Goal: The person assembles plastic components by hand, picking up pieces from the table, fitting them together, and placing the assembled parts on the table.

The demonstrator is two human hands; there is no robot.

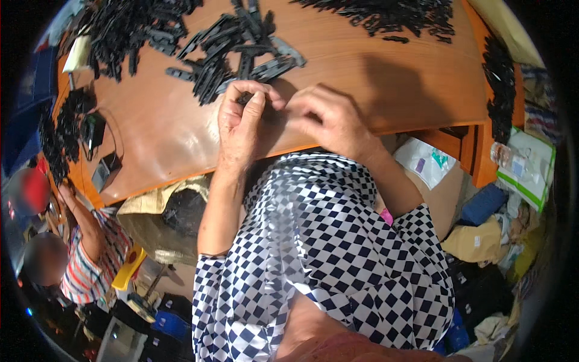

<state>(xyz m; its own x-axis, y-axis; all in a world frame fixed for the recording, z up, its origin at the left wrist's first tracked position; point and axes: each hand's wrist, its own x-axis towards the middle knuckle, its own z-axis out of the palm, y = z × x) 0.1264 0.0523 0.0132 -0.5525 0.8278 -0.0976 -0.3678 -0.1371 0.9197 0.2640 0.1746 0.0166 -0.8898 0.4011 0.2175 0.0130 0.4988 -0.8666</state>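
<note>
Close to the table's near edge, my left hand [240,120] is closed, thumb against curled fingers, with a small black piece [244,98] partly showing between them. My right hand [332,120] is just to its right, its fingers bent toward the left hand and smeared by motion; whether it grips anything cannot be made out. Right beyond my left hand lies a loose heap of long, narrow black plastic pieces [241,54], looking like clips. A bigger pile of similar black pieces [136,30] spreads over the far left of the table.
More black pieces [392,15] lie at the far right of the wooden table [344,66], with bunches at its right edge [499,90] and left edge [60,139]. A small dark box [107,171] with a cable sits at left. A co-worker in a striped top [90,265] is at lower left.
</note>
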